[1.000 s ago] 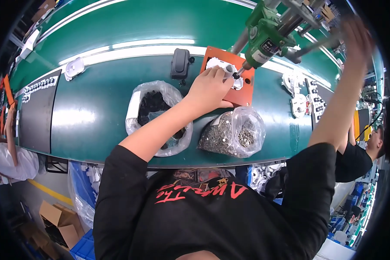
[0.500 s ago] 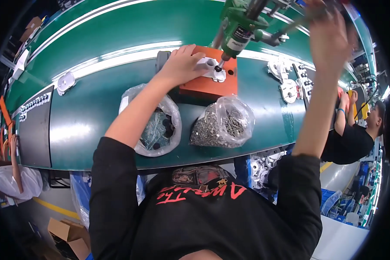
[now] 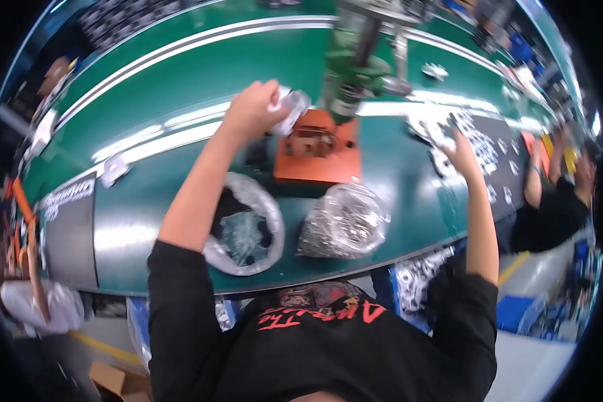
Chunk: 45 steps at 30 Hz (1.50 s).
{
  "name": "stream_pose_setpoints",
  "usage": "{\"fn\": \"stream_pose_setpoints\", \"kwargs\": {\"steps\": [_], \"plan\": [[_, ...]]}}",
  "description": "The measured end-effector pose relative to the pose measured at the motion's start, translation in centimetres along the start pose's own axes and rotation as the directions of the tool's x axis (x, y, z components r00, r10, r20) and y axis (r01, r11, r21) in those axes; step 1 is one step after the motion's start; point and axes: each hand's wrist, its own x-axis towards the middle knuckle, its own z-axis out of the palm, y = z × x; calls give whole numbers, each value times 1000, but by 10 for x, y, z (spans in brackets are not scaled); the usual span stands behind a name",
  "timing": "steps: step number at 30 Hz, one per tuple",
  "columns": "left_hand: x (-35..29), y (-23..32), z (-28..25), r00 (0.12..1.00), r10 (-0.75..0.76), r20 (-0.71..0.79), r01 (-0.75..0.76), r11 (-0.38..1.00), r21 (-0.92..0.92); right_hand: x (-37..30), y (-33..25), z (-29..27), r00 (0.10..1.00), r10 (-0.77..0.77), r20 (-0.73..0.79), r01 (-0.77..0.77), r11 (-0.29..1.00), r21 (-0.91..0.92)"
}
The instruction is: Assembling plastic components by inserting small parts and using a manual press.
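Note:
My left hand (image 3: pixel 253 110) is closed on a pale metal casting (image 3: pixel 292 112), blurred by motion, up and left of the orange fixture block (image 3: pixel 315 171). The block's recess shows bare, with no casting on it. Above the block stands a green press (image 3: pixel 348 84), its lever free of my hands. On the right, my right hand (image 3: pixel 463 157) reaches to a group of white castings (image 3: pixel 427 127), thumb and fingers apart; whether it touches one is unclear.
A plastic bag with dark round pieces (image 3: pixel 275 234) and a bag of small metal screws (image 3: pixel 338 231) lie in front of the block. A single casting (image 3: pixel 115 170) rests at left, near a dark mat (image 3: pixel 70 234). A co-worker (image 3: pixel 549 221) works at right.
My left hand has lifted the casting off the orange block, up and left. My right hand has let go of the press lever and come down to the white castings.

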Motion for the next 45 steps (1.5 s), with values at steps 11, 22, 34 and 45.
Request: {"fn": "stream_pose_setpoints", "kwargs": {"steps": [11,22,34,45], "plan": [[-36,-197,-1,797,-503,-334,561,822,101,-43,94,86,960,38,-277,-105,967,-233],[-182,-348,-117,49,-911,-409,999,47,16,-77,49,54,995,73,-70,-74,997,-14],[-226,-279,-115,542,-817,-198,-17,225,-974,-99,19,41,953,-42,-299,166,901,402],[-289,-194,-123,735,-622,-270,-466,-175,-867,-90,-17,39,924,-164,346,-213,531,820]]}}
